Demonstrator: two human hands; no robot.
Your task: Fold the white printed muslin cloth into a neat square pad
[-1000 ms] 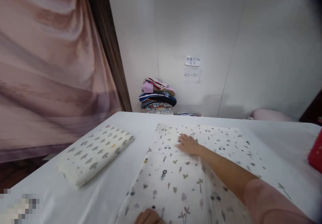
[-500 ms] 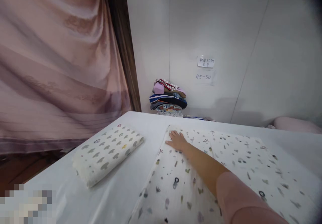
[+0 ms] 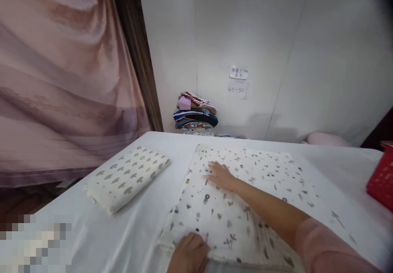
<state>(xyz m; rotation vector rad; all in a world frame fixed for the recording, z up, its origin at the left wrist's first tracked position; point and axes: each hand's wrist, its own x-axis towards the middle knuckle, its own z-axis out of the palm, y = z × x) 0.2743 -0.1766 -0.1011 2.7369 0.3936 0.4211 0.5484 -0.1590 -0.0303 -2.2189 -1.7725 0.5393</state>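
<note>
We have the cloth point(image 3: 221, 211) spread on the white worktop point(image 3: 138, 228), right in front of us, white with small scattered prints, some like palm trees. Our right hand point(image 3: 222, 176) lies palm down on its far left part, fingers spread, grasping nothing. The right arm crosses the cloth from the right, pink sleeve point(image 3: 325, 244) at the bottom corner. Our left hand point(image 3: 190, 250) is at the cloth's near edge, by the near left corner, fingers bent; we can't tell whether it pinches the fabric or just presses. Near right, the cloth is wrinkled and looks a bit sheer.

Left of the cloth, apart from it, we see a folded bundle point(image 3: 130, 174), cream with grey cloud-like prints. Red thing point(image 3: 382, 179) at the right edge, cut off by the frame. Behind the worktop: a pile point(image 3: 196, 115) of folded fabrics against the pale wall point(image 3: 251, 27), two notes point(image 3: 238, 73) to its right, the lower reading 45-50. Pinkish curtain point(image 3: 61, 80) hangs at left.
</note>
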